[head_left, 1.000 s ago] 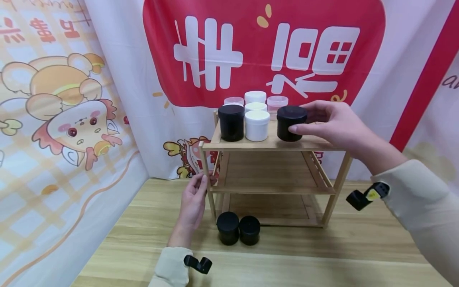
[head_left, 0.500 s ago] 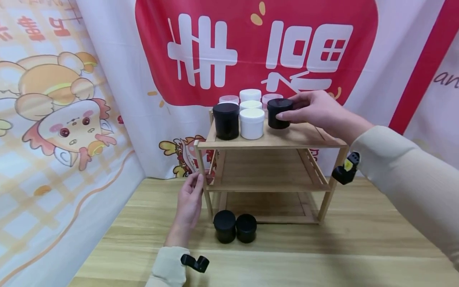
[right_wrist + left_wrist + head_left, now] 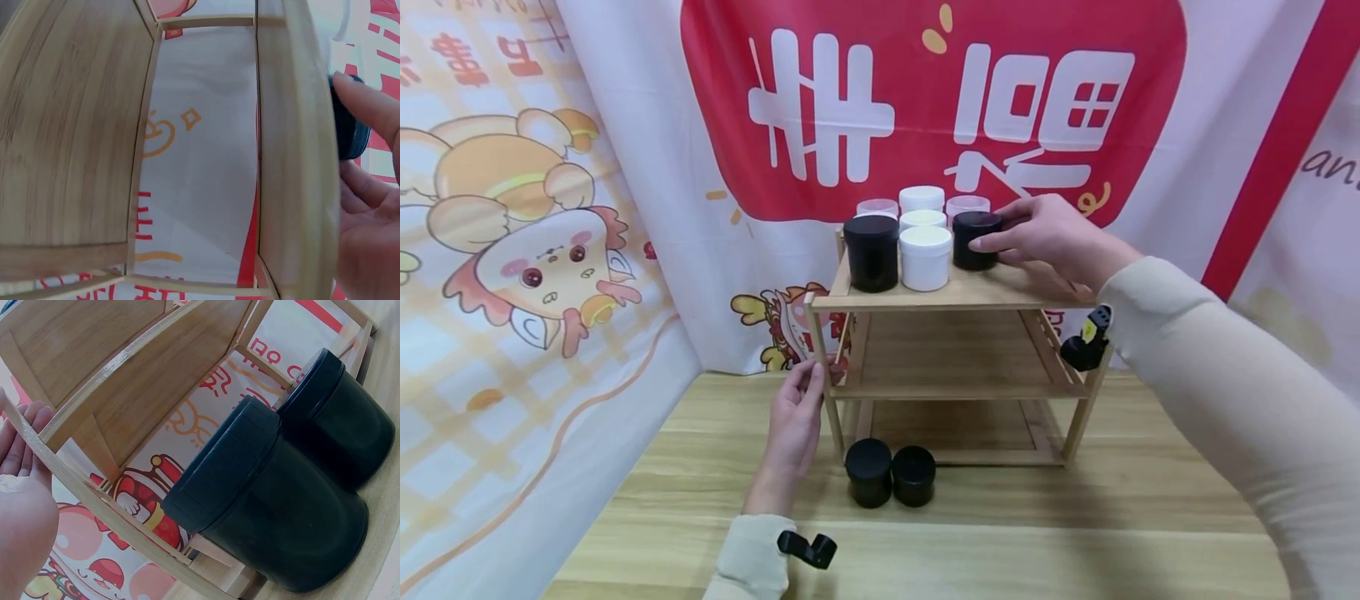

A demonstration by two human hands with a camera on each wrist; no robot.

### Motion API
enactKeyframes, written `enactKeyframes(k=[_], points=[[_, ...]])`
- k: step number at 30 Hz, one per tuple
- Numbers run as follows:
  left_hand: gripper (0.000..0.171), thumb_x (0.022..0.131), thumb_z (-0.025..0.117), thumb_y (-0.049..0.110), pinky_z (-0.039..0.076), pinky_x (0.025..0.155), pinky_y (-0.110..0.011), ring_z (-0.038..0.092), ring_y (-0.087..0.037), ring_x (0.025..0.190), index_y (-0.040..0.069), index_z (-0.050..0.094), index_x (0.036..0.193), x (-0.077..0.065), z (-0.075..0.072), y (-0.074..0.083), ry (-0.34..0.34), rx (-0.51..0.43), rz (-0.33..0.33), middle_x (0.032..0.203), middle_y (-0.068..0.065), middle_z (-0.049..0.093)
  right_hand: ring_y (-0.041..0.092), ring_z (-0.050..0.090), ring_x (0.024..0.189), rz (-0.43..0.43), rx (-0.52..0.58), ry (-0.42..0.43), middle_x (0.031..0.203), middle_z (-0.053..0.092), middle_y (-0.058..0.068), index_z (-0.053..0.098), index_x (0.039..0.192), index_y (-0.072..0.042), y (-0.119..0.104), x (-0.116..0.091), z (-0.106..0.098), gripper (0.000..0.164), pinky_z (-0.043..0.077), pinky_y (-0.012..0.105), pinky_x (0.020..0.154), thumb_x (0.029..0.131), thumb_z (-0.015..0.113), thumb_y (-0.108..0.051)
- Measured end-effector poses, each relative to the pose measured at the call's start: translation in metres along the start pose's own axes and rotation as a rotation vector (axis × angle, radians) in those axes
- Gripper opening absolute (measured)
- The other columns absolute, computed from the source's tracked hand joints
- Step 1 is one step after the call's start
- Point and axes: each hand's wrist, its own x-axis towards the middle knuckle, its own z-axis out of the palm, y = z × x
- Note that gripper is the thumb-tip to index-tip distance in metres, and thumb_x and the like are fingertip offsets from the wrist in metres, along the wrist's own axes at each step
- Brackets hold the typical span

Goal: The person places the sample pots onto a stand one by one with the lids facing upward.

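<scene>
On the top shelf of a wooden rack, my right hand grips a black lidded jar between thumb and fingers. That jar stands upright, just right of a column of white jars. A taller black jar sits at the shelf's left front. Clear jars show behind at both sides. My left hand holds the rack's front left post; in the left wrist view its fingers lie behind the post. In the right wrist view, the shelf edge partly hides the gripped jar.
Two black jars stand side by side on the wooden table, before the rack's left front. A printed cloth hangs close behind the rack, and another lines the left side.
My right hand has carried the black jar back and left, from the shelf's front edge to beside the white jars. My left hand stays on the post. The view shifts slightly.
</scene>
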Motion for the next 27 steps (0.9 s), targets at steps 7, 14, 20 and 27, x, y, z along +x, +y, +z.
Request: enactKeyframes(k=[7, 14, 20, 27], points=[[0.043, 0.114, 0.054, 0.025, 0.045, 0.118, -0.020, 0.059, -0.012, 0.130, -0.005, 0.050, 0.145, 0.000, -0.002, -0.001, 0.004, 0.010, -0.003, 0.144, -0.006, 0.060, 0.036, 0.038, 0.149, 0.026, 0.012, 0.054, 0.168, 0.039, 0.014, 0.038, 0.167, -0.017, 0.001, 0.007, 0.008, 0.094, 0.044, 0.050, 0.125, 0.091, 0.086, -0.044], [0.024, 0.113, 0.057, 0.027, 0.045, 0.118, -0.020, 0.058, -0.013, 0.131, 0.012, 0.062, 0.131, 0.000, -0.002, -0.002, -0.002, 0.015, 0.015, 0.146, -0.010, 0.060, 0.036, 0.038, 0.149, 0.037, 0.008, 0.064, 0.169, 0.039, 0.013, 0.038, 0.167, -0.018, 0.001, 0.009, 0.011, 0.095, 0.040, 0.053, 0.126, 0.090, 0.086, -0.045], [0.031, 0.113, 0.057, 0.030, 0.046, 0.116, -0.020, 0.060, -0.012, 0.130, 0.007, 0.060, 0.135, 0.000, -0.001, -0.001, 0.003, 0.023, 0.020, 0.146, -0.009, 0.060, 0.036, 0.040, 0.148, 0.038, 0.014, 0.068, 0.169, 0.040, 0.013, 0.038, 0.167, -0.018, 0.001, 0.007, 0.012, 0.095, 0.042, 0.051, 0.125, 0.090, 0.086, -0.045], [0.040, 0.114, 0.054, 0.026, 0.046, 0.116, -0.020, 0.060, -0.011, 0.129, -0.004, 0.052, 0.141, -0.003, 0.000, 0.001, 0.007, 0.025, 0.009, 0.146, -0.009, 0.060, 0.037, 0.042, 0.146, 0.037, -0.031, 0.089, 0.168, 0.042, 0.015, 0.037, 0.168, -0.020, 0.003, 0.002, 0.011, 0.100, 0.042, 0.055, 0.124, 0.087, 0.087, -0.049]])
